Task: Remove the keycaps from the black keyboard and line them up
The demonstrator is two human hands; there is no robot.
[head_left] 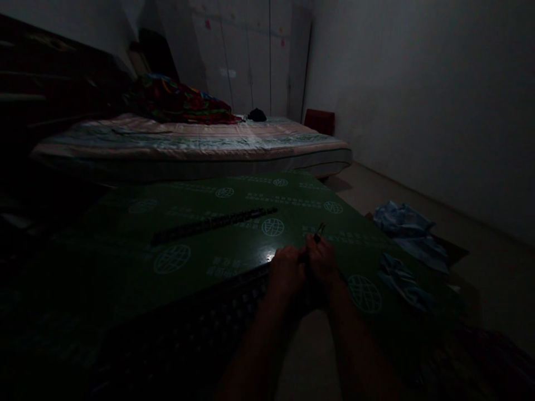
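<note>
A dark keyboard (200, 312) lies at an angle on the green board, its near part lost in shadow. Over its right end, my left hand (286, 273) is closed, fingers curled; what it grips is hidden. Right beside it, my right hand (322, 262) pinches a small keycap puller (320, 228), whose two thin prongs point up and away from me. The two hands nearly touch, with something dark and small between them. Farther back, a row of dark keycaps (213, 224) stretches across the board.
The green board (242, 250) bears printed white globes. Behind it stands a bed (200, 145) with a red patterned blanket (179, 103). Light blue cloth (403, 223) and another crumpled cloth (403, 281) lie to the right. A pale wall rises at right. The room is very dim.
</note>
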